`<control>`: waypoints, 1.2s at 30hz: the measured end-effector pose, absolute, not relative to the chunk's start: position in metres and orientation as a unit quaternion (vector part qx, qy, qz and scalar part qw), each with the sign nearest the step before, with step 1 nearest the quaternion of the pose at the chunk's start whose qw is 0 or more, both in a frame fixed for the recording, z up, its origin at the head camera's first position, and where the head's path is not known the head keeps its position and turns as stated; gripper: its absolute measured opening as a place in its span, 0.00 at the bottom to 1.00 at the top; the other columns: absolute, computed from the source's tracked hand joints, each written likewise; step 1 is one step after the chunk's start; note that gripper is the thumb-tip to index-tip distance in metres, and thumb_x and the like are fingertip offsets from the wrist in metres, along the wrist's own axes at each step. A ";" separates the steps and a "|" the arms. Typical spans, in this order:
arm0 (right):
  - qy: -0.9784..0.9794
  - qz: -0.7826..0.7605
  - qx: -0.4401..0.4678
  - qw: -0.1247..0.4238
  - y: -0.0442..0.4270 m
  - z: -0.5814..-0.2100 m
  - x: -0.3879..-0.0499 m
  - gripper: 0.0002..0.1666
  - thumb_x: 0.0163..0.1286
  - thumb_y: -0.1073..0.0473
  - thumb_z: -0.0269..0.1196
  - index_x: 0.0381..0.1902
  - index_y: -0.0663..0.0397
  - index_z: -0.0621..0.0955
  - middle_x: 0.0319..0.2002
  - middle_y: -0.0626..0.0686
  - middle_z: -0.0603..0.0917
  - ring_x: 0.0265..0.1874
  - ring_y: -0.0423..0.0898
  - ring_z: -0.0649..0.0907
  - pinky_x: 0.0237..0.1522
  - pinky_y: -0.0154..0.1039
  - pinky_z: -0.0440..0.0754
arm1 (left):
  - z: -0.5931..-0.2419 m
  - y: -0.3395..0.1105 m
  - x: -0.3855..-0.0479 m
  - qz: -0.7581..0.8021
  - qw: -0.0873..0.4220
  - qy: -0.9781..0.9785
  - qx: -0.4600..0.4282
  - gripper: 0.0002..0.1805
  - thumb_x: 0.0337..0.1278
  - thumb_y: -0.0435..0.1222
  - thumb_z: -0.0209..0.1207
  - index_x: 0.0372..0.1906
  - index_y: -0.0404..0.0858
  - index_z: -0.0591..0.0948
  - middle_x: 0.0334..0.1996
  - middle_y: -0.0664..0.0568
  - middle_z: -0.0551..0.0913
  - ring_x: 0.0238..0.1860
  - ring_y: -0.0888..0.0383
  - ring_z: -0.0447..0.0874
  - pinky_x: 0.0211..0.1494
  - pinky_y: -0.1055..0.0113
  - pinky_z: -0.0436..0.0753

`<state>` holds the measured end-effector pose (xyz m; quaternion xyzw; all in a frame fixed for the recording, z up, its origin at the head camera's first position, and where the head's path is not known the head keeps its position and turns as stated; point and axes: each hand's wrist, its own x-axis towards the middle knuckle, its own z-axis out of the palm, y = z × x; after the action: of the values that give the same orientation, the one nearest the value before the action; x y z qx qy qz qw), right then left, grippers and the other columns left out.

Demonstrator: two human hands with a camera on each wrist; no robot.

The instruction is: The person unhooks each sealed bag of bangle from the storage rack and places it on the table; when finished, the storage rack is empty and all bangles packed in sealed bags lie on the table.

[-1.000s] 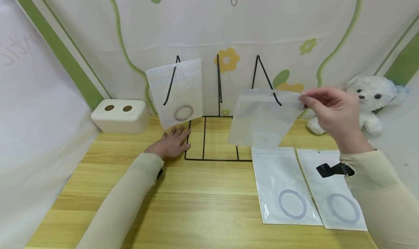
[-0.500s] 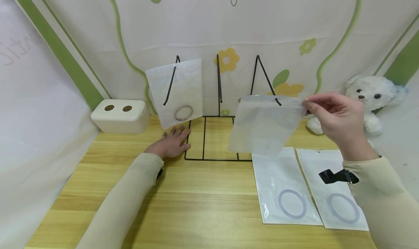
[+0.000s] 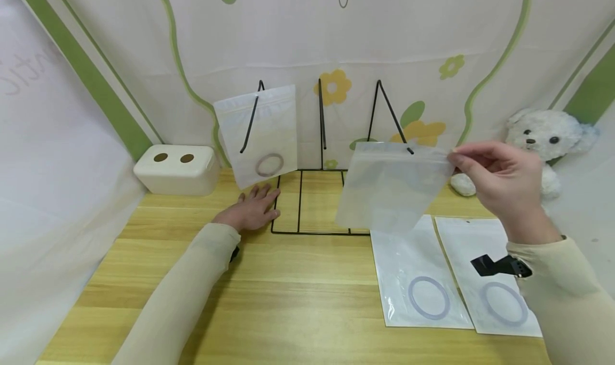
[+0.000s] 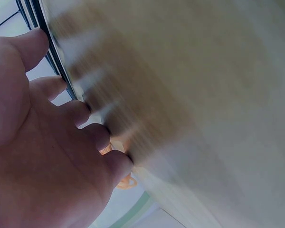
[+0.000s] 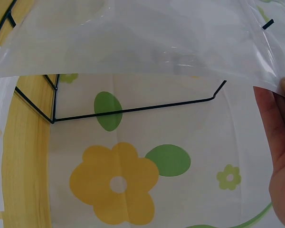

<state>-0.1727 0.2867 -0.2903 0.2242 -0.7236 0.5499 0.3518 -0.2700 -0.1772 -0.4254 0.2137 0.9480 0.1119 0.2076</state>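
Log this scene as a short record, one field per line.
left hand: on the table, fingers spread, at the left edge of the black wire rack
right hand: pinches the upper right corner of a translucent bag
right hook: tip shows in front of that bag
left hook: carries a hung bag
flat bags: two, side by side on the table
background: white box, plush toy

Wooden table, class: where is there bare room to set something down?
Free: front middle, between left sleeve, black rack and flat pouches; left, between white box and left sleeve. Crowded: right, with flat pouches, right sleeve and plush bear.
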 end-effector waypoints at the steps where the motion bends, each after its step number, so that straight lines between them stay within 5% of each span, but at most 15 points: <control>1: -0.723 0.551 0.223 0.352 0.287 -0.290 -0.172 0.11 0.64 0.75 0.74 0.34 0.85 0.86 0.30 0.46 0.94 0.24 0.34 0.90 0.28 0.22 0.82 | -0.425 -0.177 -0.270 0.112 0.208 0.948 0.213 0.39 0.89 0.53 0.42 0.90 0.44 0.45 0.90 0.37 0.37 0.88 0.29 0.32 0.84 0.24 0.41; 20: -0.651 0.619 0.286 0.334 0.281 -0.292 -0.153 0.06 0.58 0.90 0.64 0.35 0.92 0.83 0.35 0.54 0.95 0.28 0.40 0.92 0.33 0.25 0.87 | -0.423 -0.177 -0.268 0.110 0.207 0.949 0.212 0.39 0.89 0.53 0.42 0.90 0.44 0.44 0.90 0.37 0.37 0.88 0.30 0.32 0.85 0.25 0.41; 30: -0.692 0.575 0.290 0.326 0.262 -0.309 -0.144 0.09 0.57 0.91 0.63 0.35 0.86 0.85 0.38 0.48 0.95 0.30 0.35 0.92 0.34 0.23 0.86 | -0.429 -0.184 -0.272 0.131 0.209 0.944 0.218 0.42 0.87 0.59 0.42 0.91 0.46 0.46 0.89 0.36 0.37 0.88 0.28 0.32 0.83 0.22 0.39; 36: -0.705 0.549 0.325 0.310 0.249 -0.319 -0.136 0.10 0.58 0.89 0.65 0.36 0.82 0.87 0.40 0.46 0.95 0.33 0.34 0.92 0.35 0.21 0.85 | -0.423 -0.179 -0.267 0.121 0.211 0.946 0.212 0.40 0.89 0.54 0.42 0.90 0.44 0.45 0.90 0.37 0.36 0.88 0.30 0.31 0.85 0.25 0.39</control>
<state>-0.1360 0.2487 -0.3193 0.3248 -0.7048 0.5491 0.3102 -0.2670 -0.1794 -0.4231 0.2120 0.9465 0.1209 0.2112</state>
